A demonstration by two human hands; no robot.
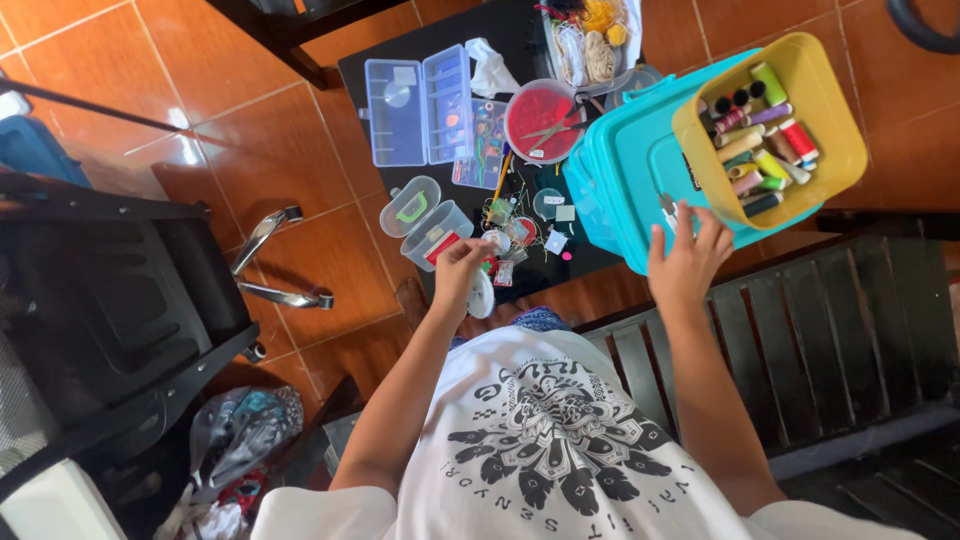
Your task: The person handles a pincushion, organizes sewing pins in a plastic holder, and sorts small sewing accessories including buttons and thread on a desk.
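The left hand [462, 268] is curled around a small white round thing [482, 295] at the near edge of the black table [520, 25]; the fingers are bent in on it, though I cannot make out just what it is. Beside that hand sits a small clear tub [436, 228] with its round lid [410, 206] flipped open, something green inside the lid.

The right hand [688, 255] lies spread, fingers loose and apart, on the near corner of a teal box [630, 170]. It grips nothing; the fingertips rest flat on the lid. The teal box sits at the table's right end, tilted toward the person. On top of it rests a yellow tub [850, 130] packed with thread spools [765, 140] in green, red, purple, tan and black.

Between the two hands the table is strewn with small bits: tags, bobbins, tiny packets. Further back stands a round red bowl [543, 120] with scissors [558, 126] lying across it. To its left lies a clear compartment case [418, 105], opened flat. A white cloth [492, 68] is crumpled behind it, and a tray of yarn and trimmings [590, 40] lies at the far edge.

The floor is orange tile [260, 150]. A black chair [110, 300] stands off to the left, and a dark slatted bench [830, 340] runs along the right.
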